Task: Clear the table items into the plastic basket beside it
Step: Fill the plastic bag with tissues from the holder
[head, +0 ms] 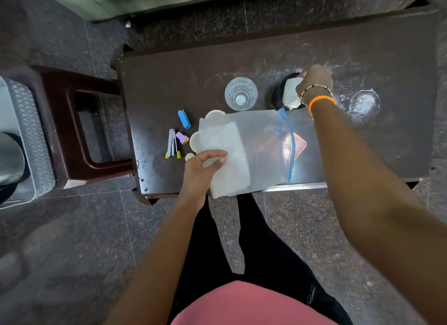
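My left hand (205, 166) grips a clear zip bag (256, 150) with a blue seal strip and a folded white sheet inside, held over the near edge of the dark table (375, 143). My right hand (314, 79) closes on the rim of a black cup (281, 92) with white contents. Between them stands an empty drinking glass (241, 94). A white scalloped dish (204, 128) and a pink item (298, 144) lie partly under the bag. A blue lighter (184, 119), nail clipper (172, 144) and small purple piece (182, 137) lie at the left. The grey plastic basket (23, 140) sits far left on the floor.
A dark brown stool (79, 121) stands between the table and the basket. A clear glass lid or coaster (364, 102) rests at the table's right. My legs are under the near edge, and the floor is grey stone tile.
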Motion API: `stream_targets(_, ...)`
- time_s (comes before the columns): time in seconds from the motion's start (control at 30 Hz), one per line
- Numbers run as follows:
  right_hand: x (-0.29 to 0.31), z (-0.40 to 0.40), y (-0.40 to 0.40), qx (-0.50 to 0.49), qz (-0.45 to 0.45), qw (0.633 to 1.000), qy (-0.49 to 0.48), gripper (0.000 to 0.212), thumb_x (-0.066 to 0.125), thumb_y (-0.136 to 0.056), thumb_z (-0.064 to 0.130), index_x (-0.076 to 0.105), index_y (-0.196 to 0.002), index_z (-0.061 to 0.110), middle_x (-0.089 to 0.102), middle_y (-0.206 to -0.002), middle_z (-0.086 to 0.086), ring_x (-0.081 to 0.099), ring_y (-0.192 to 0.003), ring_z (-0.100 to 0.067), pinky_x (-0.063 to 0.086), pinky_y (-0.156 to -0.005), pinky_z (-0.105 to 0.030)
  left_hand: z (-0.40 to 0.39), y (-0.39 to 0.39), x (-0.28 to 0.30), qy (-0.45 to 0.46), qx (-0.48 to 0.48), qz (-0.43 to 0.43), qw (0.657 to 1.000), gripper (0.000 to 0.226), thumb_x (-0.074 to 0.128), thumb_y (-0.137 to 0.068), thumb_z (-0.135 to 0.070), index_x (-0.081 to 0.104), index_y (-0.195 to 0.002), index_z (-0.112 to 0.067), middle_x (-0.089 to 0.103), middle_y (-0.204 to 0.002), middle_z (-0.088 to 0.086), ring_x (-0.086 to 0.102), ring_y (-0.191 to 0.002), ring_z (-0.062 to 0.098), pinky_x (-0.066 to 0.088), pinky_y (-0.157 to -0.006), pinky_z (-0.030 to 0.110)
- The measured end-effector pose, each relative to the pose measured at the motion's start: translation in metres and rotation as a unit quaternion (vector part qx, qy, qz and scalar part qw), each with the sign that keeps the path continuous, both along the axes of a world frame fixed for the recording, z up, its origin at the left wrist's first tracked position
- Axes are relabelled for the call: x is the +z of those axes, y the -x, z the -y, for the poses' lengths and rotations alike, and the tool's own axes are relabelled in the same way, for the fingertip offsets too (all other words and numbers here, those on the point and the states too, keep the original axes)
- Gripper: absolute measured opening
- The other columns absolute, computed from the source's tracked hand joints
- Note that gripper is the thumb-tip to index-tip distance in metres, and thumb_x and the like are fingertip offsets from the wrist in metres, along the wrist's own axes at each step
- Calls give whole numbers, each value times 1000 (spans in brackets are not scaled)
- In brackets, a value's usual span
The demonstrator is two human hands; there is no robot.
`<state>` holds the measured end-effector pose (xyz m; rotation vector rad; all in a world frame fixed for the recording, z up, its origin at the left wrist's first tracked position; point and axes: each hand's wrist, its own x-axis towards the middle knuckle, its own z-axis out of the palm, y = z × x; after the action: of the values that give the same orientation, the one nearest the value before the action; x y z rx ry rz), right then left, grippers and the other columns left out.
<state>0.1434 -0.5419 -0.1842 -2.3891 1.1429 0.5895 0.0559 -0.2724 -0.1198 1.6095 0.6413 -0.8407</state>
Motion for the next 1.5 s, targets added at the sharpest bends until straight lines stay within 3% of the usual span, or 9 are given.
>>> stream_targets(0.3,-15,-8,14,-49,125,991,0,18,58,-81,1,47,-83,15,62,-111,-18,61,-98,-33,42,-71,-30,-3,0,-2,18,27,-15,999,20,63,-84,-1,70,-80,-20,61,-118,6,58,-110,29,49,-96,49)
stream_targets(0.43,-21,-8,15,-50,124,991,10,22,49,-86,0,67,-98,3,57,-124,-16,61,-102,-29,47,-84,-31,-5,-1,-6,21,24,-17,999,22,64,-84,-2,71,-79,-22,60,-122,6,57,-114,32,51,-93,46)
stream_targets(0.73,-1,-26,51,-78,171,981,-57,30,44,-91,11,63,-113,5,66,-113,-20,60,-101,-29,42,-83,-28,-6,3,-11,29,58,7,998,29,63,-84,-1,65,-82,-30,52,-130,7,54,-115,30,49,-88,58)
stream_targets(0.9,24,-79,104,-341,253,880,-213,21,36,-99,31,44,-102,12,56,-97,-17,49,-84,-20,45,-82,-39,-6,6,-21,88,263,14,961,42,62,-83,6,34,-91,-24,52,-111,-5,57,-103,14,52,-91,40)
stream_targets(1.0,40,-120,119,-455,228,765,-393,9,46,-95,32,39,-92,26,54,-81,-4,52,-63,-15,45,-55,-19,-6,8,-26,80,314,-8,946,48,64,-81,8,28,-92,-21,51,-110,-1,57,-99,14,54,-91,39)
stream_targets(1.07,44,-144,123,-455,233,728,-457,28,54,-91,15,36,-107,29,57,-92,-3,55,-74,-15,47,-60,-18,-8,13,-27,74,324,-14,943,52,66,-79,9,26,-98,-18,50,-112,2,57,-99,14,58,-82,32)
stream_targets(1.23,46,-155,122,-278,309,829,-374,57,52,-76,-18,28,-118,13,50,-106,4,58,-90,5,50,-86,-20,-46,17,-28,40,294,-32,954,79,71,-82,-22,16,-138,-29,58,-114,-4,63,-98,16,56,-87,45)
stream_targets(1.33,48,-149,126,-238,251,842,-414,68,48,-79,-23,17,-133,6,43,-124,-11,51,-105,-17,45,-96,-41,-88,1,-29,30,185,-51,981,68,54,-89,-47,16,-142,-32,64,-111,-1,67,-91,17,52,-86,43)
stream_targets(1.5,48,-149,133,-145,210,872,-417,77,51,-79,-21,14,-139,10,39,-138,-27,57,-93,-24,49,-89,-39,-117,-7,-27,74,-55,-69,993,67,63,-87,-8,22,-131,-38,70,-100,5,69,-76,16,58,-67,31)
